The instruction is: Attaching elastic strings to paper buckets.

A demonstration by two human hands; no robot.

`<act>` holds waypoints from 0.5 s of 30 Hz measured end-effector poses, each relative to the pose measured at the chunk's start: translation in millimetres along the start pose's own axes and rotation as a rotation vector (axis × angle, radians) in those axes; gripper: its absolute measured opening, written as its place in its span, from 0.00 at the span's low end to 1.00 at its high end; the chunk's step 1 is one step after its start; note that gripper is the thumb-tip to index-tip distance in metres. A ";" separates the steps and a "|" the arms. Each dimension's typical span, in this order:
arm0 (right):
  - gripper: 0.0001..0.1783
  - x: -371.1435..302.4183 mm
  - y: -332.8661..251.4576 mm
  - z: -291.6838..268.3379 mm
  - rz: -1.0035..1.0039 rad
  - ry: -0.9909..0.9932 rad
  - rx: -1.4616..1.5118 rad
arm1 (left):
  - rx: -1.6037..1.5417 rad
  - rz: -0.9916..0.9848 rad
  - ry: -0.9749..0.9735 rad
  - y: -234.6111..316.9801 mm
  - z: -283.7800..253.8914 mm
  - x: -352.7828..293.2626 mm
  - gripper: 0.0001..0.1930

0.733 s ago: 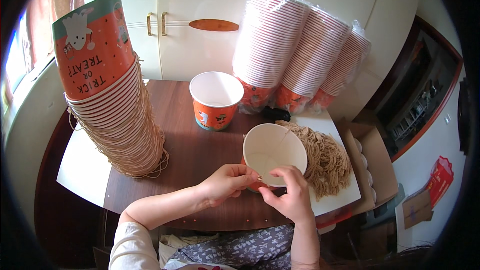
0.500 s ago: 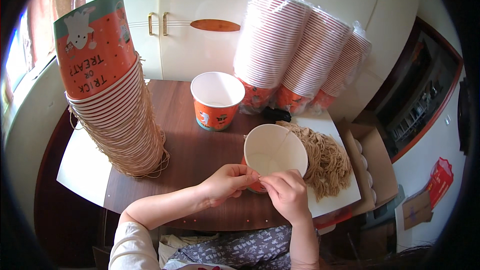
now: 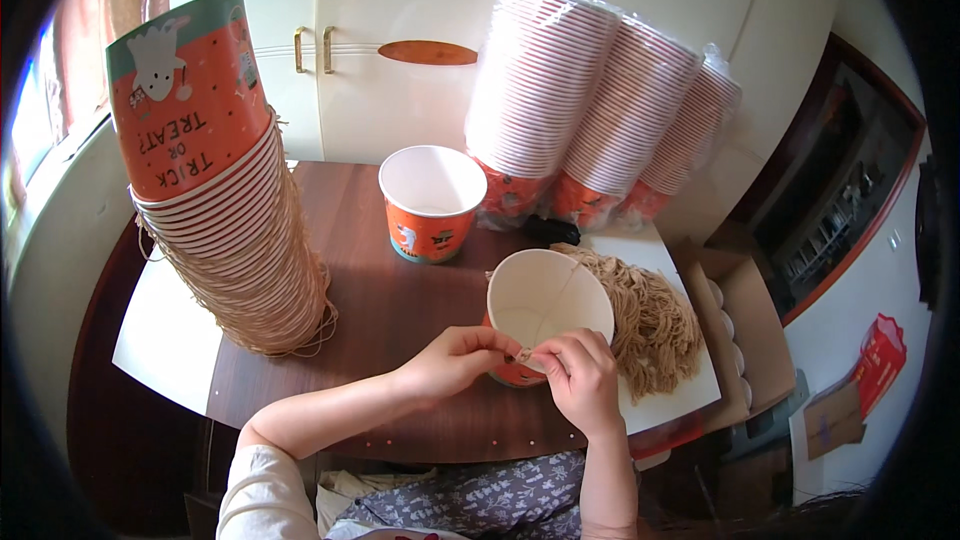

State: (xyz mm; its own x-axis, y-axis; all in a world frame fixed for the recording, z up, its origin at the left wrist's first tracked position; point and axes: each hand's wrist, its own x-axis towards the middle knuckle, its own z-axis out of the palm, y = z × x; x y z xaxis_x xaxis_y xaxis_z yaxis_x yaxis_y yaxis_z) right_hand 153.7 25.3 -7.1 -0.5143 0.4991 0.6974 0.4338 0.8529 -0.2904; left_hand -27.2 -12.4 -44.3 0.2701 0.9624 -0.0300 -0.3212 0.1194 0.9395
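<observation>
A paper bucket [image 3: 530, 290] with a white inside and an orange outside tips its mouth toward me at the table's front. At its near rim my left hand [image 3: 460, 360] and my right hand [image 3: 582, 375] meet, each pinching a thin tan string at what looks like a small loop or knot. More of this string [image 3: 566, 288] runs across the bucket's inside to the far rim. Just right of the bucket lies a thick bundle of tan strings [image 3: 655, 330]. Behind it, a second orange bucket [image 3: 432, 230] stands upright.
At the left, a tall leaning stack of upside-down buckets [image 3: 235, 230] has strings hanging along its side. Plastic-wrapped bucket stacks [image 3: 545, 80] stand at the back right, by a small black object [image 3: 552, 231]. A cardboard box [image 3: 755, 330] sits beyond the right table edge.
My right hand has shifted slightly right, and its fingers have opened out a little from the left fingertips. More of the string between them shows now. The buckets stay in place.
</observation>
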 end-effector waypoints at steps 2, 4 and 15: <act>0.06 -0.5 1.9 -0.5 0.014 0.003 0.001 | 0.216 0.204 -0.006 -1.2 0.1 0.9 0.10; 0.06 -1.6 3.2 -1.1 0.069 -0.006 0.046 | 0.713 0.503 0.024 2.2 -0.2 -0.6 0.10; 0.04 -0.5 -1.1 0.7 0.084 -0.024 0.170 | 0.405 0.377 0.079 -4.8 5.0 -0.6 0.05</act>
State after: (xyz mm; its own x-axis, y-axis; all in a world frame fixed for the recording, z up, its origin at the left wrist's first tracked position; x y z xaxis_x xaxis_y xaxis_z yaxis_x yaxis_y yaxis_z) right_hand 152.9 24.2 -7.6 -0.4999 0.5717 0.6506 0.3460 0.8205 -0.4551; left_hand -21.3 -14.8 -47.2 0.1305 0.9375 0.3226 -0.0037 -0.3249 0.9457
